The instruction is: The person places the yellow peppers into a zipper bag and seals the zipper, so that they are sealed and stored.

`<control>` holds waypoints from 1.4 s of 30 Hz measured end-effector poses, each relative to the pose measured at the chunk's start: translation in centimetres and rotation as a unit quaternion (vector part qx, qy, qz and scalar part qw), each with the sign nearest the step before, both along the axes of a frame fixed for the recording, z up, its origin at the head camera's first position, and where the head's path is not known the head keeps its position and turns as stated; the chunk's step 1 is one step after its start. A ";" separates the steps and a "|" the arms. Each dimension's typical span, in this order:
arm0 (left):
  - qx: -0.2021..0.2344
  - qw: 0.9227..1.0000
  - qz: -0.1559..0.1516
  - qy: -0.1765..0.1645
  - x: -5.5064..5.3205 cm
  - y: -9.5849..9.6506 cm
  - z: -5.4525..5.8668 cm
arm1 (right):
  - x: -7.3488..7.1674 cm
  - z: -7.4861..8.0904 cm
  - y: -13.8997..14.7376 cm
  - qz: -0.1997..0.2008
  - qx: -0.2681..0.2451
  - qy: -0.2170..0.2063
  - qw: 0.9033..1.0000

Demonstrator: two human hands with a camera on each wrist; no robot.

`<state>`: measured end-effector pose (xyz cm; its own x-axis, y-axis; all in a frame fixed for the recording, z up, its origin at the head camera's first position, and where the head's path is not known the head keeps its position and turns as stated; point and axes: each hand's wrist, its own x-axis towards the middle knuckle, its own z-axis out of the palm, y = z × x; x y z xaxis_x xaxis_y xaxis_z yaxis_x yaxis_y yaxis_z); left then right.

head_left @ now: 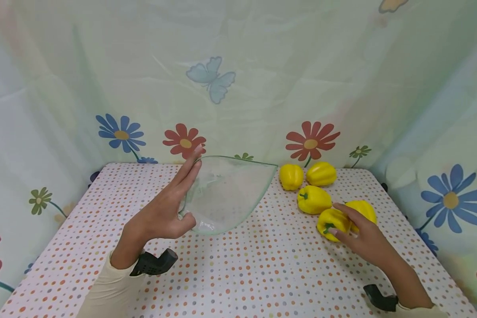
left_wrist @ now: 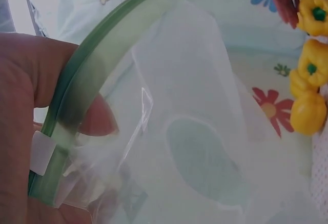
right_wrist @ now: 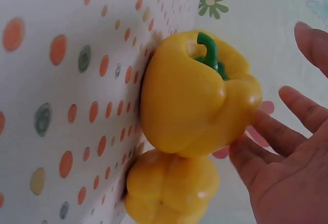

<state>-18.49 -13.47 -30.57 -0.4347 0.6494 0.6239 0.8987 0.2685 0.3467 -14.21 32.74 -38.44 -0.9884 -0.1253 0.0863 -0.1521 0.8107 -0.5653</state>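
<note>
My left hand [head_left: 163,212] holds a clear zip-lock bag [head_left: 230,198] by its edge, above the table's left-middle part. Up close in the left wrist view, the bag's green zip strip [left_wrist: 87,65] with a white slider [left_wrist: 42,152] runs across the fingers, and a fingertip shows through the plastic. My right hand [head_left: 365,240] is over the nearest yellow bell pepper [head_left: 331,223], thumb and fingers spread. In the right wrist view, lower fingers appear to touch the side of a pepper [right_wrist: 189,101] with a green stem; the thumb stands away from it.
More yellow bell peppers lie close by: one [head_left: 363,212] beside the right hand, one [head_left: 314,199] just behind, and two [head_left: 291,176] at the back edge. A dotted cloth covers the table [head_left: 238,274]. A flowered curtain [head_left: 262,88] hangs behind and at both sides.
</note>
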 end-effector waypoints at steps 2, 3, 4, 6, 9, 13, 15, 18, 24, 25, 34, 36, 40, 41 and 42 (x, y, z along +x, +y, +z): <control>0.004 1.000 -0.009 0.000 0.0 0.2 0.2 | -0.1 -0.2 0.2 0.005 -0.004 0.001 1.000; 0.003 1.000 -0.011 0.000 0.0 0.2 0.2 | -0.2 -0.3 0.3 0.006 -0.008 -0.003 1.000; 0.001 1.000 -0.010 -0.002 0.0 0.2 0.3 | -0.2 -0.4 0.4 0.006 -0.011 -0.009 1.000; -0.005 1.000 -0.004 -0.009 0.2 0.3 0.4 | -0.3 -0.6 0.5 0.014 -0.017 -0.020 1.000; -0.012 1.000 0.006 -0.021 0.4 0.3 0.4 | -0.6 -0.9 0.6 0.041 -0.010 -0.029 0.999; -0.017 0.999 0.007 -0.035 0.5 0.5 0.2 | -0.8 -1.0 0.6 0.061 0.023 -0.008 0.998; -0.019 0.999 0.005 -0.040 0.5 0.6 0.1 | -0.9 -1.0 0.5 0.049 0.034 -0.006 0.998; -0.021 0.999 0.006 -0.041 0.4 0.7 0.0 | -1.0 -1.0 0.5 0.028 0.041 -0.015 0.999; -0.024 0.999 0.014 -0.032 0.3 0.7 0.0 | -1.2 -1.1 0.5 0.032 0.050 -0.008 0.998; -0.024 0.999 0.015 -0.031 0.2 0.7 0.0 | -1.2 -1.2 0.6 0.038 0.048 -0.002 0.998; -0.014 1.000 0.015 -0.022 0.2 0.8 0.1 | -1.7 -1.1 0.3 0.034 0.050 -0.005 0.998; -0.014 1.000 0.017 -0.019 0.2 0.9 0.2 | -1.8 -1.1 0.3 0.028 0.050 -0.013 0.998; -0.015 1.000 0.018 -0.016 0.3 1.0 0.3 | -1.9 -1.2 0.2 0.028 0.055 0.005 0.998; -0.016 1.000 0.018 -0.016 0.3 1.0 0.4 | -1.9 -1.2 0.1 0.027 0.053 0.011 0.998; -0.017 1.000 0.018 -0.018 0.3 1.0 0.4 | -1.9 -1.2 0.0 0.026 0.047 0.018 0.998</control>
<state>-18.22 -12.51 -30.19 -0.4792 0.6533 0.5861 0.8758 0.3120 0.3683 -16.14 32.74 -39.65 -0.9767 -0.1863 0.1066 -0.2146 0.8499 -0.4812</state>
